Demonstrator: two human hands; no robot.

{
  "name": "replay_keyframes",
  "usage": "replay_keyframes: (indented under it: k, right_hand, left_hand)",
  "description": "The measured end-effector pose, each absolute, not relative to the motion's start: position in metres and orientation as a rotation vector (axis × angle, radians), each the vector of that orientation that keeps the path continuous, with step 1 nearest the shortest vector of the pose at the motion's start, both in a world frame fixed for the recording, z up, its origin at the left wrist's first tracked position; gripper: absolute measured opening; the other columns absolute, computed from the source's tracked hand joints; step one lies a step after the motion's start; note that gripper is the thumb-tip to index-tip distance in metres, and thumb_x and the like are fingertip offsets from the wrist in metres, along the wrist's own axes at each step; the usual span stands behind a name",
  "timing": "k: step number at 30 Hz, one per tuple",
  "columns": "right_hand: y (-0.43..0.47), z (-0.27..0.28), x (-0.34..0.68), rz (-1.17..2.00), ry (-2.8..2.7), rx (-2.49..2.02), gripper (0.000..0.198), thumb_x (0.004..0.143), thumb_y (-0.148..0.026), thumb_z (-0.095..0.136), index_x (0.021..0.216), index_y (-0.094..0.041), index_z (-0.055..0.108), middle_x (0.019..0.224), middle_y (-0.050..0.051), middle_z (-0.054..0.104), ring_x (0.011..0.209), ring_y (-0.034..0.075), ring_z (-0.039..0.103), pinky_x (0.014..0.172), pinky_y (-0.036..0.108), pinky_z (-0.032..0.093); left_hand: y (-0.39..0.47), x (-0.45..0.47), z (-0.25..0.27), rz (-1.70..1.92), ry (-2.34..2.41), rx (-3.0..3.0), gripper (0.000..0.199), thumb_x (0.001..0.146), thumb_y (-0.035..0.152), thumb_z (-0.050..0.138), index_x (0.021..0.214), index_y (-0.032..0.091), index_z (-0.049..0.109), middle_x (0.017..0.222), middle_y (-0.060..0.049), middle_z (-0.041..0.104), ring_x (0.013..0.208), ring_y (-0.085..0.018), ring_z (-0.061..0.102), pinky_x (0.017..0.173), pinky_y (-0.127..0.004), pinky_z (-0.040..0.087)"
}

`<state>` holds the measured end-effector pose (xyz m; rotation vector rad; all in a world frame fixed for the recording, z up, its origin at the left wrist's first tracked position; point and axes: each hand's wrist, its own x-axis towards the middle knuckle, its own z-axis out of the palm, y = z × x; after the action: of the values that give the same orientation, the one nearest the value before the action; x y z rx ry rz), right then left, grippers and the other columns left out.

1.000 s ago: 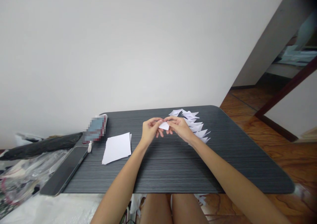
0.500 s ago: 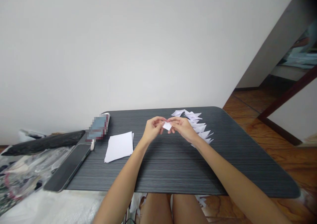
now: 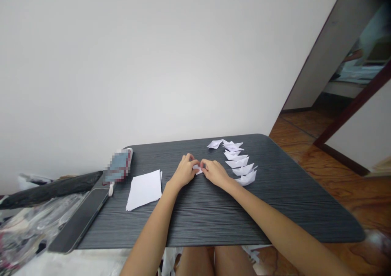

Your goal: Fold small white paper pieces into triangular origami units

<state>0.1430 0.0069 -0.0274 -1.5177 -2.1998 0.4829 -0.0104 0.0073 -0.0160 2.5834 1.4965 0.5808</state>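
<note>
A small folded piece of white paper (image 3: 198,169) lies between my hands, low at the tabletop and partly hidden by my fingers. My left hand (image 3: 185,171) has its fingers bent around the paper's left side. From the right, my right hand (image 3: 214,171) pinches the paper's edge with thumb and forefinger. Just right of my hands, several folded white paper boats (image 3: 240,162) stand in a curved row, one close behind another. To the left lies a stack of square white paper sheets (image 3: 144,190), slightly uneven at its edges.
The dark, striped table (image 3: 195,227) has rounded corners and its back edge at a white wall. On its left are a dark phone (image 3: 80,219) and a blurred-out object (image 3: 117,166). A long black bundle (image 3: 55,188) and plastic bags (image 3: 39,223) lie beyond the left edge.
Both hands have come down with the folded paper from above the table to its surface. Less of the paper shows between the fingers. The camera view has shifted slightly.
</note>
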Motion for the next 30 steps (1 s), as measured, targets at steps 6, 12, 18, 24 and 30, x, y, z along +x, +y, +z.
replay_keyframes:
  k: [6, 12, 18, 24, 30]
  right_hand:
    - [0.002, -0.023, 0.141, 0.44, -2.268, -1.559, 0.023, 0.083, -0.025, 0.043, 0.1, -0.021, 0.058, 0.084, 0.007, 0.064, 0.08, 0.017, 0.058, 0.068, 0.024, 0.036]
    - [-0.004, -0.018, 0.138, 0.355, -2.35, -1.696, 0.032, 0.087, -0.029, 0.031, 0.099, -0.017, 0.059, 0.092, 0.012, 0.062, 0.088, 0.022, 0.058, 0.07, 0.028, 0.038]
    - [-0.01, -0.013, 0.135, 0.347, -2.406, -1.647, 0.031, 0.087, -0.028, 0.032, 0.103, -0.014, 0.055, 0.097, 0.012, 0.058, 0.088, 0.021, 0.057, 0.069, 0.028, 0.039]
    - [-0.027, -0.018, 0.135, 0.118, -2.426, -1.558, 0.04, 0.084, -0.03, 0.039, 0.12, -0.014, 0.042, 0.11, 0.015, 0.05, 0.102, 0.026, 0.045, 0.079, 0.036, 0.036]
    - [-0.042, -0.027, 0.132, 0.106, -2.334, -1.579, 0.044, 0.083, -0.032, 0.04, 0.122, -0.012, 0.039, 0.114, 0.016, 0.048, 0.102, 0.029, 0.041, 0.08, 0.041, 0.032]
  left_hand:
    - [0.004, -0.009, -0.016, 0.458, 1.503, 2.678, 0.026, 0.082, 0.026, 0.042, 0.097, 0.022, 0.062, 0.112, -0.006, 0.051, 0.108, -0.021, 0.041, 0.093, -0.038, 0.032]
    - [-0.002, -0.011, -0.022, 0.284, 1.614, 2.573, 0.036, 0.087, 0.031, 0.028, 0.119, 0.028, 0.044, 0.129, 0.001, 0.044, 0.127, -0.022, 0.022, 0.099, -0.058, 0.005]
    - [-0.008, -0.013, -0.027, 0.213, 1.701, 2.589, 0.043, 0.087, 0.033, 0.019, 0.129, 0.03, 0.029, 0.137, 0.002, 0.03, 0.13, -0.021, 0.014, 0.097, -0.06, -0.005]
    - [-0.016, -0.008, -0.032, 0.313, 1.889, 2.623, 0.042, 0.086, 0.034, 0.023, 0.127, 0.034, 0.033, 0.138, 0.001, 0.028, 0.13, -0.02, 0.014, 0.096, -0.056, -0.015]
    - [-0.017, -0.012, -0.03, 0.295, 1.937, 2.531, 0.046, 0.083, 0.044, 0.028, 0.127, 0.034, 0.032, 0.14, -0.003, 0.023, 0.129, -0.024, 0.016, 0.095, -0.057, -0.011]
